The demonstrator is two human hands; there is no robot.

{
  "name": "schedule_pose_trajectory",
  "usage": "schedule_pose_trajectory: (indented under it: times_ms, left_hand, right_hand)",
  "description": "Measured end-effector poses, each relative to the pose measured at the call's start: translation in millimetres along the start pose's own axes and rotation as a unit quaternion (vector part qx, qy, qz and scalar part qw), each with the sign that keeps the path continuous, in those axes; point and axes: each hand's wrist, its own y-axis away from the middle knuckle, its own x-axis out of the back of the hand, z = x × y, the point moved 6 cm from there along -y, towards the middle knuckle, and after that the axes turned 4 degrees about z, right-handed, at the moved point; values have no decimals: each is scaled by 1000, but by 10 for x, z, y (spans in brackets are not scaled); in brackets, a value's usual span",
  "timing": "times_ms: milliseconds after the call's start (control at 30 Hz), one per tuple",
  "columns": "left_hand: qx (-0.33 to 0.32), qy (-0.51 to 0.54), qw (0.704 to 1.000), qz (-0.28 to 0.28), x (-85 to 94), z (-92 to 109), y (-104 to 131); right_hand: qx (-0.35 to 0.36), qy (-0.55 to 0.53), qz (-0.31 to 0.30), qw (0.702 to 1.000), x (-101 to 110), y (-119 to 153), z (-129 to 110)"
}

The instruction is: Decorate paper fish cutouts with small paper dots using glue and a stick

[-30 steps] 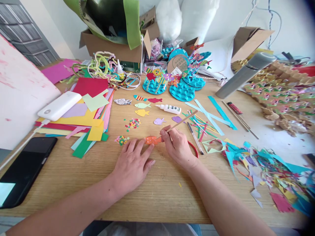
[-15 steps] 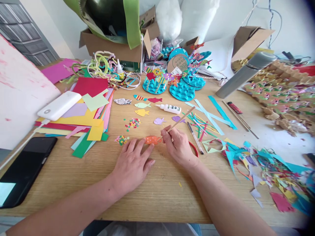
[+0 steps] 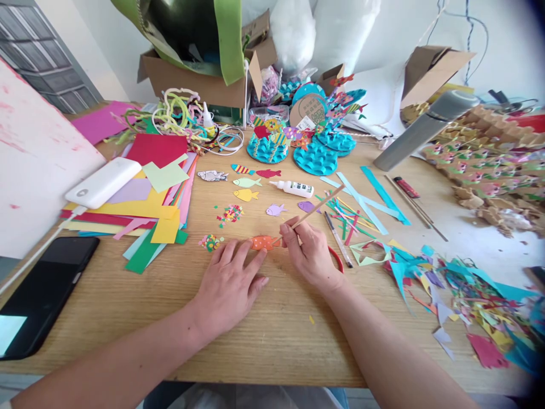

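Observation:
An orange paper fish (image 3: 261, 243) with pale dots lies on the wooden table. My left hand (image 3: 230, 284) rests flat with spread fingers, its fingertips touching the fish's left part and lower edge. Pinched in my right hand (image 3: 307, 253) is a thin wooden stick (image 3: 319, 203), its lower tip at the fish's tail. Small paper dots (image 3: 210, 243) lie just left of my left fingertips. Above are a lilac fish (image 3: 276, 210), a purple fish (image 3: 305, 207), a yellow fish (image 3: 246, 195) and a white glue bottle (image 3: 297, 188). Red scissors handles (image 3: 336, 260) are partly hidden behind my right hand.
Coloured paper sheets (image 3: 157, 150) and a white power bank (image 3: 103, 183) lie left, above a black phone (image 3: 46, 295). Paper scraps (image 3: 464, 301) spread at the right. A grey bottle (image 3: 426, 130) and blue crafts (image 3: 317, 158) stand at the back.
The stick's upper end has swung slightly to the right, and my right fingers have shifted a little. My left hand and the orange fish look unmoved.

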Motion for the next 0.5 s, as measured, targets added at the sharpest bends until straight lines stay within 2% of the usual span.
schedule_pose_trajectory:
  times_ms: [233, 400, 500]
  left_hand:
    - [-4, -2, 1000, 0, 7, 1, 7]
    - [-2, -3, 1000, -2, 4, 3, 1]
    - [-1, 0, 1000, -3, -1, 3, 0]
  right_hand:
    - [29, 1, 10, 1000, -22, 0, -19]
    - [20, 7, -3, 1000, -55, 4, 16]
    - [21, 1, 18, 1000, -10, 2, 9]
